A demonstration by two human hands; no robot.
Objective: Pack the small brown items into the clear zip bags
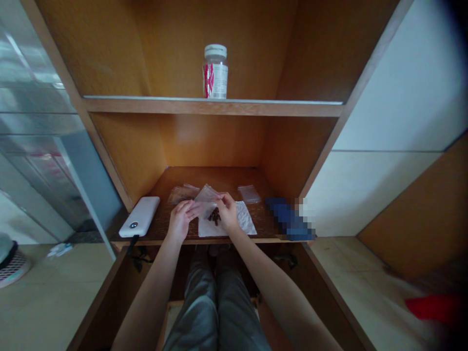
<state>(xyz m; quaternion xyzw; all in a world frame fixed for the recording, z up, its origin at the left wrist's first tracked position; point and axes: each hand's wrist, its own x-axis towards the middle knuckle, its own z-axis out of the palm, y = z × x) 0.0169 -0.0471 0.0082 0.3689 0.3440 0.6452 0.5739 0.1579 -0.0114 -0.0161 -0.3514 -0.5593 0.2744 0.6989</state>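
Left hand [180, 218] and right hand [227, 210] held one bag [206, 195]

I saw the right pinching the clear bag's right edge, the left closed narrowly on its left. It was tilted over the paper [246, 219], beside loose dark pieces [215, 216]; whether any were inside, I couldn't tell. Spare bags [179, 194] lay behind the left hand, others at right. A lidded jar [215, 73] stood upright on the upper shelf [270, 108], contents unclear.
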